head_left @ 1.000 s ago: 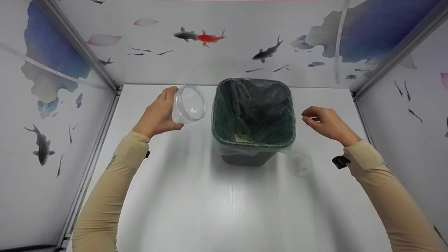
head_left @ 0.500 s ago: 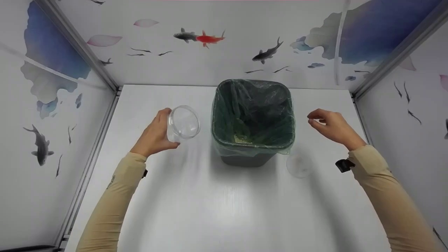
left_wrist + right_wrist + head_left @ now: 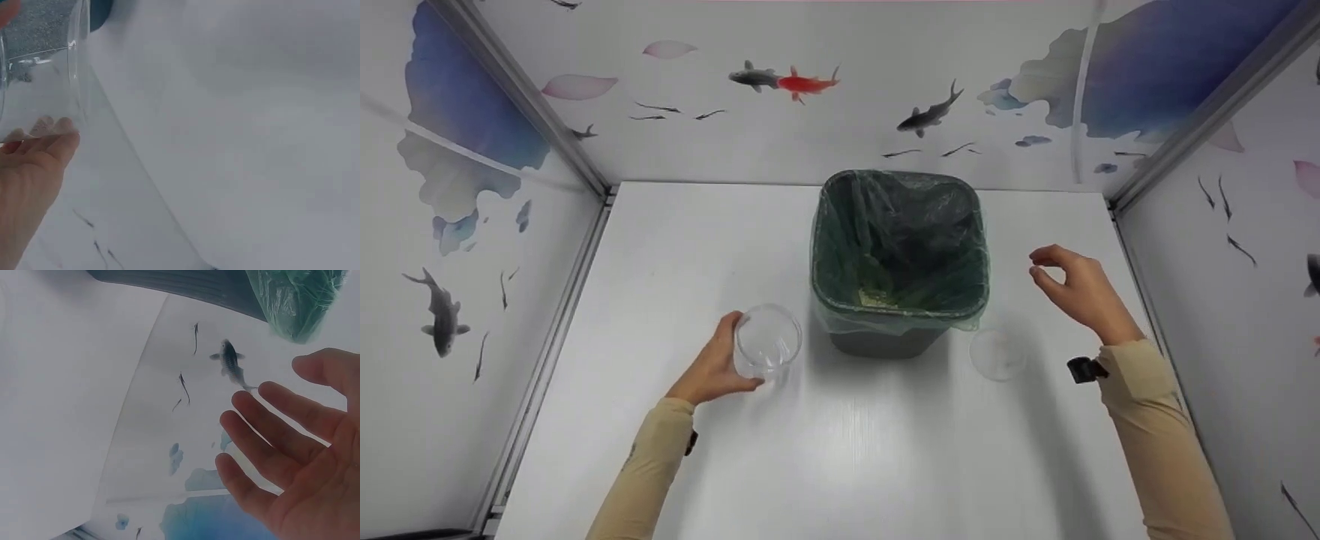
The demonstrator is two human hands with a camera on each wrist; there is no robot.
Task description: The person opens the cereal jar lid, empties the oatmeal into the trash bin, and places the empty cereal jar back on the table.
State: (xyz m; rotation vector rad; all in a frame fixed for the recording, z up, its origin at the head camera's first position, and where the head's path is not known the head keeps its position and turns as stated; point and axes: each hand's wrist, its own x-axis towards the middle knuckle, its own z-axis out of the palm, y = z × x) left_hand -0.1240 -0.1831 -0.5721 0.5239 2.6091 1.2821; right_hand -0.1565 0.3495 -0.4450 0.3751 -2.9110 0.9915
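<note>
My left hand (image 3: 714,369) grips a clear plastic jar (image 3: 769,339) from its left side, thumb on the near side and fingers on the far side. The jar stands roughly upright, mouth up, left of the bin; I cannot tell whether its base touches the table. In the left wrist view, fingertips press against the see-through wall of the jar (image 3: 42,90). Right of the bin, my right hand (image 3: 1081,291) hovers with nothing in it, its fingers loosely bent and apart in the right wrist view. A clear round lid (image 3: 997,355) lies on the table below that hand.
A grey trash bin (image 3: 881,345) stands at the back middle of the white table (image 3: 847,450). Its green plastic liner (image 3: 840,225) folds over the rim, with a small yellowish patch inside. Panels (image 3: 660,142) printed with fish enclose the table's back and sides.
The left hand has brought the jar toward the front of the table, and the jar has turned more upright. The right hand has drifted slightly right and nearer, away from the bin.
</note>
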